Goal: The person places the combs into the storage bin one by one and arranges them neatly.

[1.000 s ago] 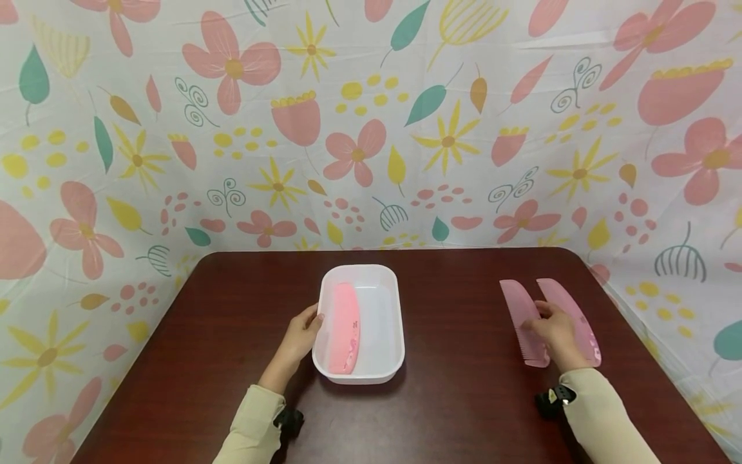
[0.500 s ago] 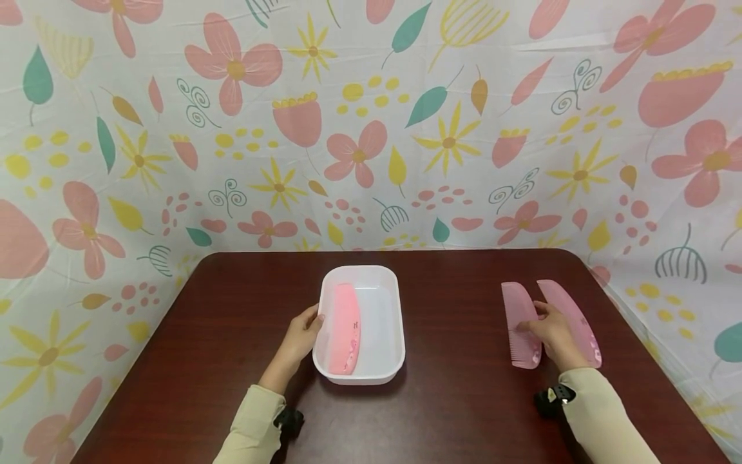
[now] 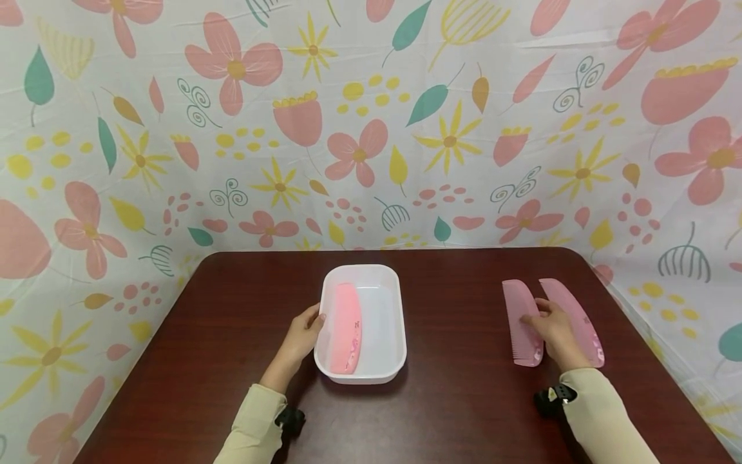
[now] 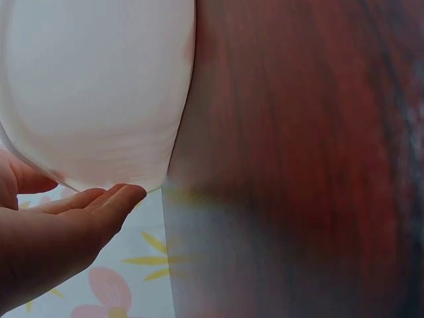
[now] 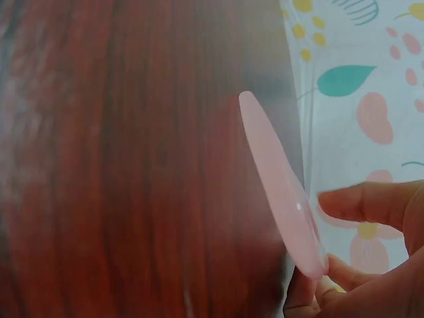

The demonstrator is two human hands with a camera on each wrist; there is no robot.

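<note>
A white plastic tray (image 3: 382,322) sits mid-table with a solid pink comb (image 3: 346,332) lying lengthwise along its left side. My left hand (image 3: 301,332) grips the tray's left rim, thumb over the edge. In the left wrist view its fingers (image 4: 126,199) rest against the outer wall. On the right, my right hand (image 3: 553,328) holds a translucent pink comb (image 3: 520,312), its thumb over the comb's face. Seen from the right wrist, this comb (image 5: 275,179) stands tilted, with fingers at its lower end. Another translucent pink comb (image 3: 574,316) lies just right of the hand, partly covered by it.
The dark red-brown wooden table (image 3: 452,412) has rounded far corners. Behind it hangs a white cloth (image 3: 371,96) printed with flowers and leaves. Each wrist wears a black strapped device, the right one (image 3: 553,399) close to the tabletop.
The lower end of the comb in my right hand has swung left since a second ago, and my thumb has shifted slightly on it. The left hand and tray have stayed put.
</note>
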